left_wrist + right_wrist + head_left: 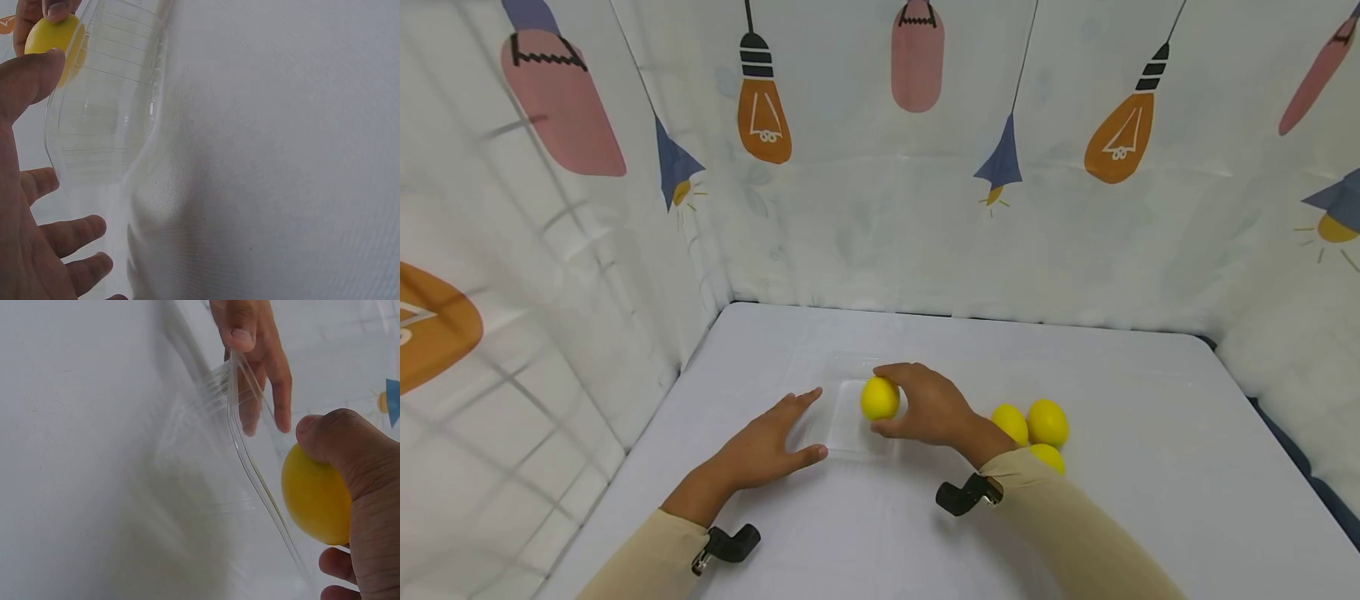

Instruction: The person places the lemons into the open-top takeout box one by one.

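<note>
Nearest to me are two beige sleeves [1067,525], each with a small black camera [735,544] at the wrist. Past the left cuff, the left hand [767,442] is free of any object; its fingers are spread, with the thumb apart. It stands beside the near left part of a clear plastic container [842,429], and whether its fingertips really touch the thin rim I cannot say with certainty. The right hand [928,406] grasps one yellow lemon [880,398] between thumb and fingers, and it holds this lemon above the container, higher than the rim. To the right of the right wrist, three other lemons [1048,422] lie close together on the white worktop [1150,458], one partly covered by the sleeve. Behind the far edge of the worktop hangs a pale curtain [880,233], printed with orange bulbs [764,117], blue lamps [1002,158] and pink shapes [917,67].
</note>
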Demonstrator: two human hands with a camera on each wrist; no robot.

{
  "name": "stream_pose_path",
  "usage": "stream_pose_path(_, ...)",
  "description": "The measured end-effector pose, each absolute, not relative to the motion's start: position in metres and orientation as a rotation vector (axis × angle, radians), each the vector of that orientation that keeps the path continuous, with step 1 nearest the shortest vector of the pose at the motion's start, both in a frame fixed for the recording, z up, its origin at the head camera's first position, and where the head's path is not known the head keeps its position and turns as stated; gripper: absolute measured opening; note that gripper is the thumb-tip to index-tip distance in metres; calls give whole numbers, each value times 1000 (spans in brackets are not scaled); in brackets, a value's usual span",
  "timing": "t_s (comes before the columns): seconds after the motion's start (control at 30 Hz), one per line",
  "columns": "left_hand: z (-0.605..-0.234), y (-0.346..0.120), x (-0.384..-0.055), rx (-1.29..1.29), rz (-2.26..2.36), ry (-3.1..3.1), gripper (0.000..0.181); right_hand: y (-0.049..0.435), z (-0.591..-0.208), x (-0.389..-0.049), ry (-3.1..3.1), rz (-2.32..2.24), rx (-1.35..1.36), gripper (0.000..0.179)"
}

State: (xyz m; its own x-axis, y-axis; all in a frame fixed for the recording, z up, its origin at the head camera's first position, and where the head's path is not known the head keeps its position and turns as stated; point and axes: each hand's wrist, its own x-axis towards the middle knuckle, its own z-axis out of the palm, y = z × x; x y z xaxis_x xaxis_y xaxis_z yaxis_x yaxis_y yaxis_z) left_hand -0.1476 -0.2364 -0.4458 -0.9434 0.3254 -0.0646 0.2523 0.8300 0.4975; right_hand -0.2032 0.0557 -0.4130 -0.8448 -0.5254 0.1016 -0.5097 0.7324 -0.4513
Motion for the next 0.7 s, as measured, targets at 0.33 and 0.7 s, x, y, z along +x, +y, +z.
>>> stream_pose_path(0.33,-445,-237,-148,461,730,2867,93,43,-419,-204,2893,-692,-930,81)
stream_pose_path(0.7,-446,-237,-148,469,741,2870,92,27,-423,-205,2882,-612,-985,80)
